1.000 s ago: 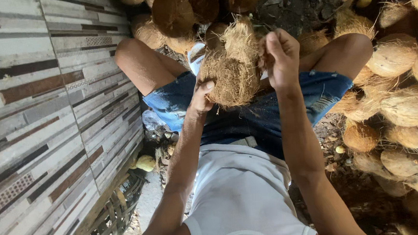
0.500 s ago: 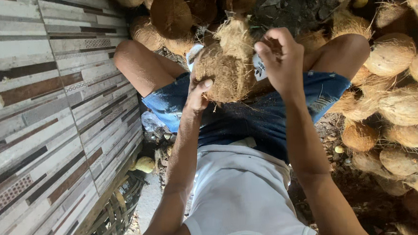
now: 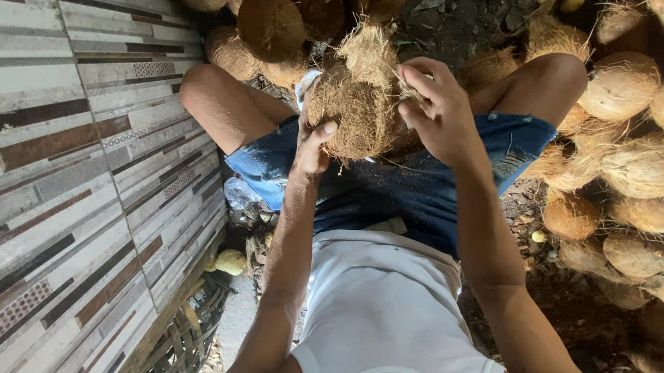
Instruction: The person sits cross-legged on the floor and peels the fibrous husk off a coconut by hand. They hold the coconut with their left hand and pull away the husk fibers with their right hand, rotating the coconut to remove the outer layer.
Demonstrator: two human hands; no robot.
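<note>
Compared with the earlier frames, both hands are sitting a little lower and closer to the lap, and the right hand is now curling further over the tuft of fibre.

Item one — husked coconut (image 3: pixel 354 108): a round, brown, hairy nut being held above the knees, between the two hands; a paler fibre tuft (image 3: pixel 370 50) is standing up from its top. Most of the outer husk appears to be already off; the tuft and a shaggy layer of fibre are what seem to be remaining.

Item two — left hand (image 3: pixel 312 145): cupping the nut from below and the side, fingers closed against it, thumb pressing on the fibre.

Item three — right hand (image 3: pixel 435 111): closing on the nut's upper right side, fingers bent and pinching at the loose strands beside the tuft.

Item four — denim shorts (image 3: pixel 394 190) and white vest (image 3: pixel 386 314): the person is sitting with knees apart, the nut hovering over the lap.

Item five — coconut pile (image 3: pixel 638 160): many fibrous nuts are lying heaped on the right, well apart from the hands, with darker ones (image 3: pixel 272 21) stacked ahead near the knee.

Item six — tiled wall (image 3: pixel 63 187): striped grey and brown, running along the left; a woven basket (image 3: pixel 177 349) is standing at its foot, and a small yellow fruit (image 3: pixel 230 260) is lying just beside it.
</note>
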